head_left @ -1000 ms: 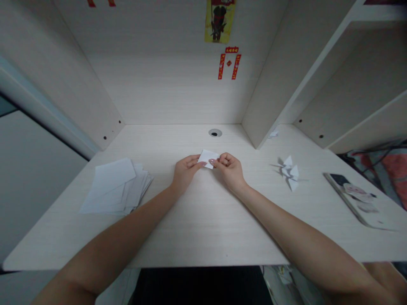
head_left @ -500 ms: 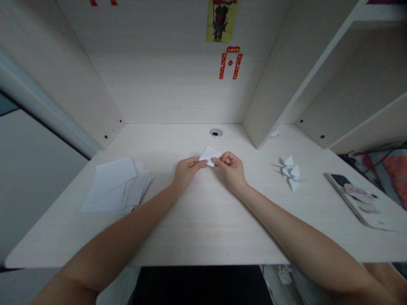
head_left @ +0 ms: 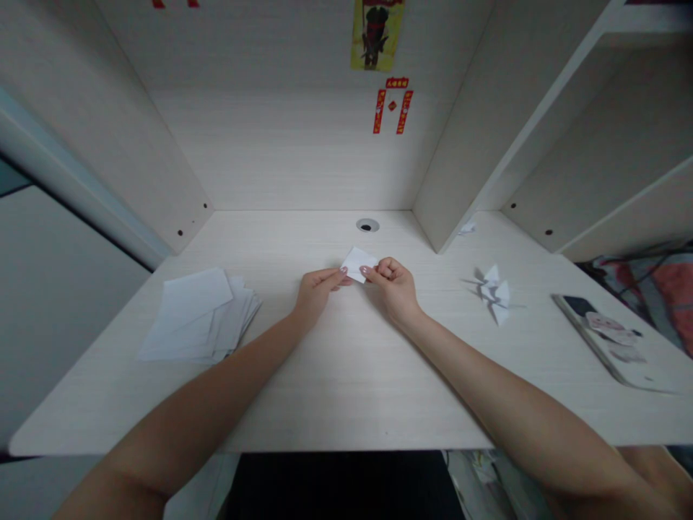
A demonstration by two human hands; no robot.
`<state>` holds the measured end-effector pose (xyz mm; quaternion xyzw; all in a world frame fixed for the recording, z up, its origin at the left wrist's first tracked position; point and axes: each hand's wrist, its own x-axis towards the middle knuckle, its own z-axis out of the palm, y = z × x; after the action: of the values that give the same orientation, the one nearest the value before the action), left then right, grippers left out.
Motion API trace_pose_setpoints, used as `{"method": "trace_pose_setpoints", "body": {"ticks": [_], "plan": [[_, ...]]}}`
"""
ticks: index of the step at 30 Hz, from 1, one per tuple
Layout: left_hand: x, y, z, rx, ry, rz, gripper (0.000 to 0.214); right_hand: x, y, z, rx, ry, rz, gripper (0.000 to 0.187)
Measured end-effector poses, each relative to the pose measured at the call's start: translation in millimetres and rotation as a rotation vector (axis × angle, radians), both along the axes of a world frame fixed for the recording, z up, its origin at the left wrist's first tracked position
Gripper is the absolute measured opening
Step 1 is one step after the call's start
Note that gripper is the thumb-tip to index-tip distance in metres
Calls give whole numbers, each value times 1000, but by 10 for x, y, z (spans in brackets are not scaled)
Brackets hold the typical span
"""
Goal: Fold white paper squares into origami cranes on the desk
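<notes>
A small folded piece of white paper (head_left: 355,261) is held just above the middle of the desk, between both hands. My left hand (head_left: 319,290) pinches its left corner with thumb and fingers. My right hand (head_left: 396,287) grips the right side, thumb on top and the other fingers curled. Both forearms reach in from the front edge. To the right of my right hand lie folded white paper cranes (head_left: 494,295), close together. A loose stack of white paper sheets (head_left: 189,318) rests to the left of my left hand.
A phone in a decorated case (head_left: 611,343) lies at the right of the desk (head_left: 346,390). An upright partition (head_left: 460,144) stands behind the cranes, with a scrap of white paper (head_left: 467,228) by its foot. A round cable hole (head_left: 367,225) sits near the back wall.
My left thumb has shifted slightly left and up along the paper's edge, showing more of the paper. My right hand keeps its hold almost unchanged.
</notes>
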<state>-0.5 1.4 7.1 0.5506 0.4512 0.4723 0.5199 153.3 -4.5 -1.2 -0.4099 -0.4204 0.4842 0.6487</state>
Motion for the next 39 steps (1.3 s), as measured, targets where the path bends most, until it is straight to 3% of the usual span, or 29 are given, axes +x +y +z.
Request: {"method": "trace_pose_setpoints", "body": {"ticks": [12,20,28,39], "plan": [[38,-2,12,0,57,-23,38,19,11,-37,36,-56,24,34],[35,20,-89,22,100,-35,34,8,5,-41,76,-135,-9,28],[34,24,-86,47,28,-19,30,-42,-29,32,38,-40,77,45],[30,48,-135,53,40,-64,33,-11,1,-41,3,-43,32,46]]}}
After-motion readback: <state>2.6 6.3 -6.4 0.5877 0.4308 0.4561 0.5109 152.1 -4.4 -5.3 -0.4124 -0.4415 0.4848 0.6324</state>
